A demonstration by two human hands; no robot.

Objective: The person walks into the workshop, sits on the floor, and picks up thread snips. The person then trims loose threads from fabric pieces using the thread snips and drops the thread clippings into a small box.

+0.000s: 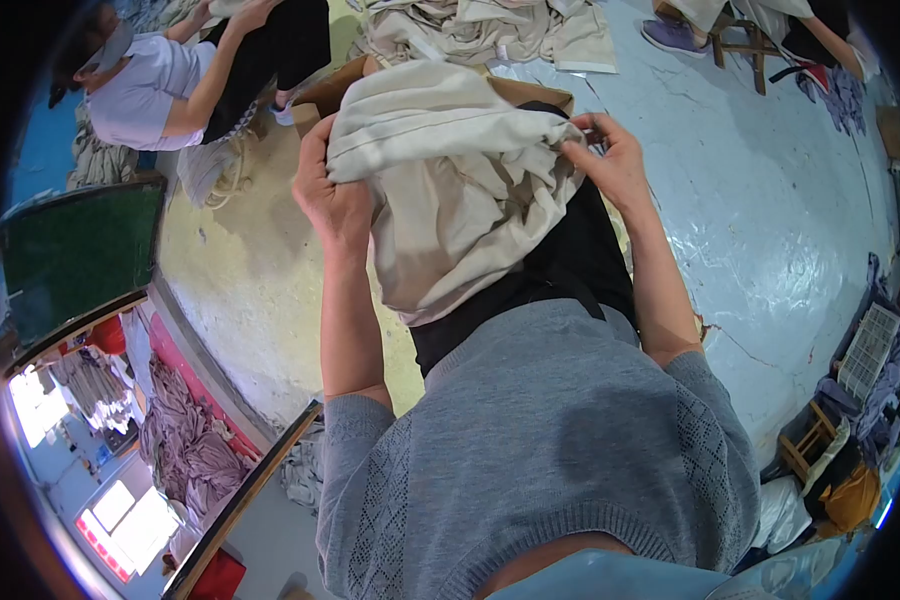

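A beige garment (460, 200) of soft, wrinkled fabric lies across my lap, its upper part lifted between my two hands. My left hand (335, 200) grips the folded band of cloth at its left end, thumb on the near side. At the other end my right hand (610, 165) pinches a bunched part of the fabric between thumb and fingers. Loose folds hang down over my black trousers (580, 250). Behind the garment shows the edge of a cardboard box (535, 92), partly covered by the cloth.
Beige garments (490, 30) lie heaped on the floor ahead. A seated person (160, 85) handles cloth at the left; another person's shoe (675, 37) and a wooden stool (745, 45) are at the upper right. A mirror (120, 440) stands at the lower left, a white crate (870, 350) at the right.
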